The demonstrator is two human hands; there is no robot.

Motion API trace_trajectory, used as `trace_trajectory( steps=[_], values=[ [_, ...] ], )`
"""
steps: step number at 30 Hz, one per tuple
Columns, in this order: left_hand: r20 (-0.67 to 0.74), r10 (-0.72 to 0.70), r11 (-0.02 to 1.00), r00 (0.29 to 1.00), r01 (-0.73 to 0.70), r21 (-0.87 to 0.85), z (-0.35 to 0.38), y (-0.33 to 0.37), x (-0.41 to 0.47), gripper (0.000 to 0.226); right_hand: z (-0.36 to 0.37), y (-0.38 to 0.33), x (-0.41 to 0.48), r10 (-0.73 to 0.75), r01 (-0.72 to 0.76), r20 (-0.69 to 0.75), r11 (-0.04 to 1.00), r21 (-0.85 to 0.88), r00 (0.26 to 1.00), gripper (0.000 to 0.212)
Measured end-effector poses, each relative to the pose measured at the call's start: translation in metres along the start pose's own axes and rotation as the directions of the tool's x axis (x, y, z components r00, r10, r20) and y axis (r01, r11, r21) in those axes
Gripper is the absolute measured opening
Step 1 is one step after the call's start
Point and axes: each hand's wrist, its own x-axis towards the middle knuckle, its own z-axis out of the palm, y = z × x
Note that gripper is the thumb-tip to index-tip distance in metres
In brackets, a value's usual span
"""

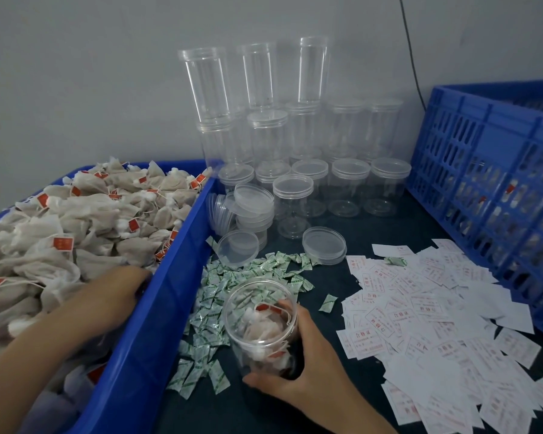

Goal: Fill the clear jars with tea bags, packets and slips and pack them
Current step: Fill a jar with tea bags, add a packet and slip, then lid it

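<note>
I see the right hand (301,371) gripping an open jar (232,311), partly filled, just beside the packets (210,308). The left hand (116,289) lies in the blue bin (157,308) among the tea bags (76,220), its fingertips hidden. Slips (420,324) spread further right. Lidded jars (295,136) stand stacked by the wall, with a crate (483,170) on the right.

A plain grey wall (76,73) fills the upper part of the frame, with a thin black cable (412,57) running down it at upper right. Below lies a dark tabletop (402,228). A blue plastic tub (157,308) takes up the left side — its long wall slants toward lower centre — and a blue slotted crate (483,145) stands at the right edge
</note>
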Motion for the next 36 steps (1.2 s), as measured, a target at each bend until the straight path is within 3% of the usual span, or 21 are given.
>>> trace_trajectory(
  steps=[3,6,11,14,17,19,21,23,25,27,29,31,34,36],
  values=[
    [-0.171,-0.036,0.981,0.985,0.002,-0.194,-0.006,0.003,-0.005,0.006,-0.001,-0.001,0.000,-0.005,0.005,-0.007,1.000,0.001,1.000,0.097],
    [-0.348,-0.081,0.950,0.934,-0.033,-0.312,-0.016,0.000,-0.009,0.018,0.000,-0.001,0.000,0.003,-0.003,-0.004,1.000,0.003,1.000,0.098],
    [-0.572,0.003,0.953,0.820,-0.176,-0.247,-0.024,0.012,-0.013,0.016,-0.001,-0.002,0.000,0.008,-0.008,0.005,1.000,-0.012,1.000,0.100],
    [-0.635,-0.035,0.958,0.772,-0.155,-0.241,-0.023,0.024,-0.012,0.015,-0.001,-0.002,0.000,0.010,-0.010,0.006,1.000,-0.001,1.000,0.100],
    [-0.572,-0.218,0.894,0.791,-0.072,-0.441,-0.022,0.019,-0.002,0.016,-0.001,-0.003,0.000,0.009,-0.009,0.004,1.000,-0.001,1.000,0.100],
    [-0.461,-0.315,0.746,0.829,-0.084,-0.661,-0.023,0.009,0.002,0.021,-0.001,-0.002,0.000,0.006,-0.006,0.003,1.000,-0.009,1.000,0.101],
    [-0.355,-0.379,0.503,0.855,-0.131,-0.854,-0.028,0.004,-0.001,0.038,-0.001,-0.002,0.000,0.006,-0.006,0.001,1.000,-0.006,1.000,0.101],
    [-0.276,-0.403,0.303,0.873,-0.157,-0.940,-0.036,0.003,-0.004,0.044,-0.001,-0.002,0.000,0.005,-0.005,0.002,1.000,-0.003,1.000,0.102],
    [-0.211,-0.329,0.170,0.920,-0.163,-0.972,-0.047,0.014,-0.014,0.036,-0.001,-0.002,0.000,0.002,-0.002,0.002,1.000,0.000,1.000,0.101],
    [-0.206,-0.156,0.188,0.966,-0.175,-0.966,-0.055,0.034,-0.028,0.015,-0.001,-0.002,0.000,0.003,-0.003,-0.003,1.000,0.011,1.000,0.098],
    [-0.209,0.002,0.251,0.978,-0.203,-0.946,-0.057,0.062,-0.043,0.028,-0.001,-0.002,-0.001,0.003,-0.003,-0.010,1.000,0.018,1.000,0.097],
    [-0.188,0.094,0.290,0.978,-0.207,-0.934,-0.050,0.089,-0.051,0.022,0.000,-0.004,-0.001,-0.004,0.004,-0.019,1.000,0.024,1.000,0.098],
    [-0.179,0.127,0.503,0.976,-0.219,-0.836,-0.032,0.111,-0.051,0.022,0.001,-0.008,0.000,-0.020,0.021,-0.015,0.999,0.046,1.000,0.099],
    [-0.222,0.095,0.574,0.970,-0.236,-0.784,-0.022,0.118,-0.051,0.020,0.000,-0.008,0.000,-0.025,0.026,-0.016,0.999,0.043,1.000,0.099]
  ],
)
